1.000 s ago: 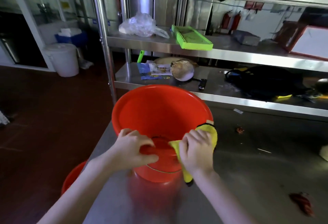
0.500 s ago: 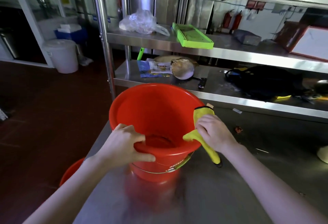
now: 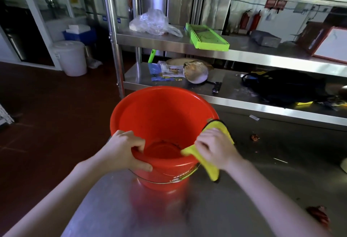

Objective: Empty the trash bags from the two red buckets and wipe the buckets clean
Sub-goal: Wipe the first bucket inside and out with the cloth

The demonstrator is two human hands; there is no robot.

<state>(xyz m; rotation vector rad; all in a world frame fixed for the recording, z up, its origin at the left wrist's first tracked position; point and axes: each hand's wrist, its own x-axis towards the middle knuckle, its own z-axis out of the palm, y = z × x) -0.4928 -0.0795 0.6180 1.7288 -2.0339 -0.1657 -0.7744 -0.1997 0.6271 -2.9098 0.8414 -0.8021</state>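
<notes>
An empty red bucket [image 3: 161, 116] stands on the steel table [image 3: 262, 190], with no bag in it. My left hand [image 3: 124, 148] grips its near rim, fingers curled inside and thumb outside. My right hand [image 3: 214, 146] holds a yellow cloth [image 3: 210, 169] folded over the right side of the rim; part of the cloth lies inside the bucket and the rest hangs down outside. The bucket's label faces me low on its wall. No second red bucket shows in this frame.
Red scraps lie on the table at the right [image 3: 255, 137] and near right [image 3: 319, 216]. Behind stands a steel shelf rack [image 3: 244, 51] with a clear plastic bag [image 3: 152, 23], a green tray [image 3: 206, 38] and a black bag [image 3: 285, 84]. A white lidded bucket [image 3: 70, 57] stands on the floor at the left.
My right hand slid the cloth along the rim from the near side round to the right, then back a little. The bucket turned, bringing its label into view. My left hand kept its grip.
</notes>
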